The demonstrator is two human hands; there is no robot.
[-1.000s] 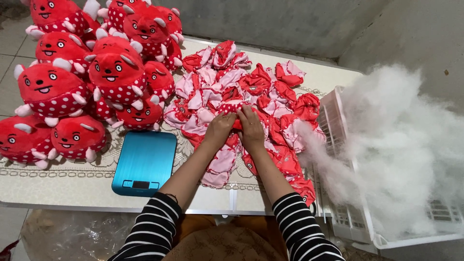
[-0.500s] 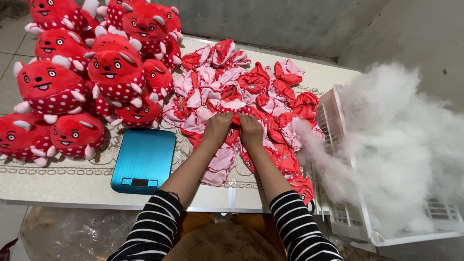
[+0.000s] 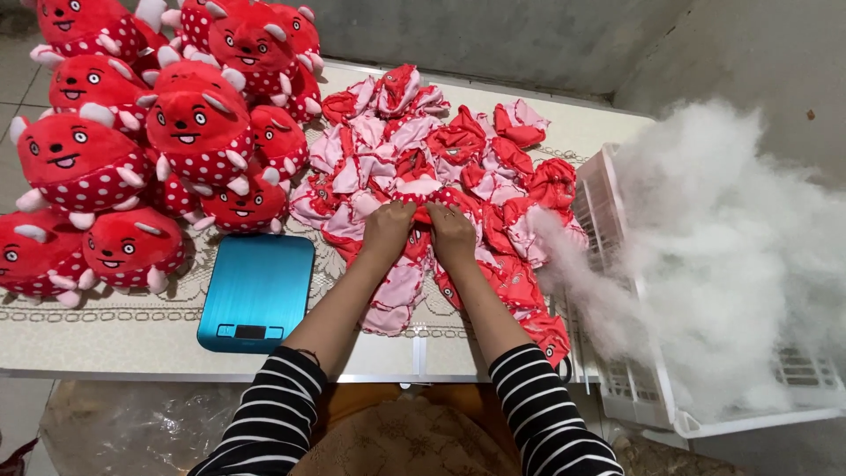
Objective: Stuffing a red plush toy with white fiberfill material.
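Observation:
My left hand [image 3: 388,226] and my right hand [image 3: 451,231] sit side by side on a heap of flat, unstuffed red and pink toy skins [image 3: 441,150] in the middle of the table. Both hands pinch the same red skin [image 3: 421,213] between them, fingers curled onto its fabric. More empty skins trail toward the table's near edge below my wrists. My sleeves are black-and-white striped.
Several stuffed red dotted plush toys [image 3: 176,123] are piled at the left. A blue kitchen scale [image 3: 257,291] lies near the front edge of the table [image 3: 106,339]. A white basket [image 3: 617,264] heaped with white stuffing fibre [image 3: 740,256] stands at the right.
Both hands stay on the same red skin in the pile; they have shifted only slightly toward me, fingers working the fabric.

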